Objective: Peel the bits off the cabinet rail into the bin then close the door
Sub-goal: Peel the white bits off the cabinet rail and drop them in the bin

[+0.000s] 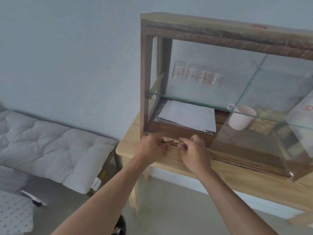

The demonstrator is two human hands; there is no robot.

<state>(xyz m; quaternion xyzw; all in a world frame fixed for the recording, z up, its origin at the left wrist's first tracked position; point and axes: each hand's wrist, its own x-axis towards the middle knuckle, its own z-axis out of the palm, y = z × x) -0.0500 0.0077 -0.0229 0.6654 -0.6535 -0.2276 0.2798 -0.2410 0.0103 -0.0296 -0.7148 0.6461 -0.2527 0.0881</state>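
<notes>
Wood, dark and worn, frames the cabinet (pixel 144 78), which stands on a pale wooden worktop (pixel 128 145). Bottom front rail (pixel 171 143) carries a short run of pale, crumpled bits (pixel 169 140), tan to off-white, stuck along its top edge between the two hands. Rail runs on to the right under the glass door (pixel 264 119), which is slid across to the right side, leaving the left half open.

Left hand (pixel 151 147) at the left end of the bits, fingers curled tight against the rail; cannot tell whether a bit is pinched. Right hand (pixel 194 148) at the right end, fingers bent down onto the rail, thumb tucked under; grip likewise unclear.

Inside: white papers (pixel 188 116) on the cabinet floor, glasses (pixel 198 73) with reddish printed markings on the glass shelf (pixel 186 99), a pale mug (pixel 241 117) behind the door. Markings too blurred to read. A small red label on the cabinet top, unreadable.

Dark bin (pixel 121 225) on the floor below, partly hidden by the left forearm.
</notes>
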